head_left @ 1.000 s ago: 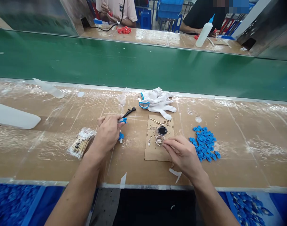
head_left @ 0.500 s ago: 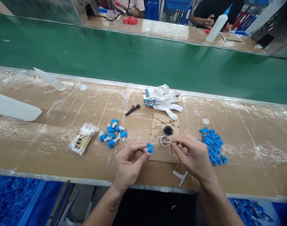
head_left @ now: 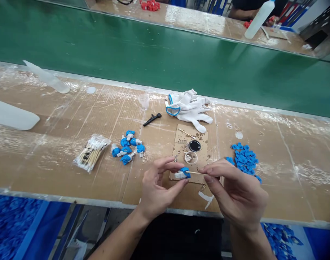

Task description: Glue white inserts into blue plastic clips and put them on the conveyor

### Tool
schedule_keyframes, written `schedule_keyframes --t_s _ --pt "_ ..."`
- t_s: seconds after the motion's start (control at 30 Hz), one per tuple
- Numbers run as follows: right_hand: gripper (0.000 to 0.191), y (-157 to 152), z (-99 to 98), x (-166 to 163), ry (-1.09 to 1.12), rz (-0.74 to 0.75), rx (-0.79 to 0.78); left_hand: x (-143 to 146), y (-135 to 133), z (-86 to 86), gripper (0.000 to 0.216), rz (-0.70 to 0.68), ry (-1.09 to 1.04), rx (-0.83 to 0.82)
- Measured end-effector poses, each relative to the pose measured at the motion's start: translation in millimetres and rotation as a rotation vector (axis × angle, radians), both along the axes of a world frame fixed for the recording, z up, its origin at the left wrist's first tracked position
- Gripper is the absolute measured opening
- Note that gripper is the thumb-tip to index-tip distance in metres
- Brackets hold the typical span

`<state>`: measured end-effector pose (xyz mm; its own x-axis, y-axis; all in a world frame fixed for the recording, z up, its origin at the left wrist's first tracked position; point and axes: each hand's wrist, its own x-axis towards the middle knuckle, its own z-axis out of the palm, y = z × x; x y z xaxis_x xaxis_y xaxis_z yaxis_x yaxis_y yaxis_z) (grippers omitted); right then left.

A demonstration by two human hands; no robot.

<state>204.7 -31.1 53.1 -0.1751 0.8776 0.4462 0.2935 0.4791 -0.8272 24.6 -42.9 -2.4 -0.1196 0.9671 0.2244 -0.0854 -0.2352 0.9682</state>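
Note:
My left hand (head_left: 161, 184) pinches a small blue and white plastic part (head_left: 183, 173) between thumb and fingers. In my right hand (head_left: 236, 191) is a thin cotton swab (head_left: 196, 173), its tip against the blue side of that part. Just beyond lies a stained cardboard piece (head_left: 176, 169) bearing a small cup of black liquid (head_left: 194, 146), a clear cup (head_left: 190, 157) and another swab (head_left: 187, 133). Several assembled blue and white parts (head_left: 125, 151) are grouped left of my hands. A pile of loose blue pieces (head_left: 245, 159) sits to the right.
White gloves (head_left: 190, 110) and a black toy-like piece (head_left: 152, 119) lie toward the back. A bag of swabs (head_left: 91, 152) is at left. Behind runs a green belt (head_left: 154, 57); across it stands a white bottle (head_left: 259, 20) near a person's arm. Blue bins (head_left: 32, 231) flank the table below.
The swab has moved from the clear cup to the blue and white part and now touches it. My left hand has shifted right with the part. The view has tilted down.

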Motion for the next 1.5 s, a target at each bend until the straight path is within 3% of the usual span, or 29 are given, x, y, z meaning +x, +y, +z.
schedule_keyframes --t_s 0.4,0.57,0.63,0.7,0.83,0.93,1.0,1.07,1.17,1.3,1.4,1.5 --pt "0.037 -1 2.6 -2 -0.062 0.052 0.066 -1 -2 -0.1 0.063 0.018 0.015 0.002" --pt "0.03 5 -5.0 22 0.026 -0.155 0.043 -5 -3 0.9 0.062 0.033 0.013 -0.01" --pt "0.021 16 -12.0 29 -0.084 -0.193 0.025 -8 -4 2.1 0.06 0.04 0.007 -0.028" --pt "0.012 28 -19.8 29 -0.258 -0.136 0.027 -10 -5 3.2 0.057 0.048 0.008 -0.051" --pt "0.015 36 -27.8 27 -0.455 0.0 -0.006 -13 -5 4.2 0.051 0.069 0.022 -0.065" --pt "0.026 25 -24.9 56 -0.384 -0.147 -0.044 -17 -5 4.7 0.048 0.073 0.013 -0.067" --pt "0.021 15 -22.5 85 -0.335 -0.342 -0.024 -19 -6 5.4 0.044 0.071 0.028 -0.104" --pt "0.014 7 -22.9 111 -0.404 -0.428 -0.022 -21 -8 5.9 0.039 0.063 0.051 -0.151" --pt "0.013 4 -29.7 124 -0.673 -0.262 -0.033 -21 -10 5.8 0.036 0.033 0.053 -0.16" --pt "0.013 11 -38.1 112 -0.919 -0.015 -0.003 -20 -12 5.7 0.036 -0.004 0.072 -0.113" --pt "0.011 12 -34.8 108 -0.896 0.041 -0.017 -18 -13 7.2 0.032 -0.001 0.097 -0.07" --pt "0.013 -1 -26.6 107 -0.681 0.023 -0.091 -14 -15 8.0 0.028 -0.021 0.076 -0.046"
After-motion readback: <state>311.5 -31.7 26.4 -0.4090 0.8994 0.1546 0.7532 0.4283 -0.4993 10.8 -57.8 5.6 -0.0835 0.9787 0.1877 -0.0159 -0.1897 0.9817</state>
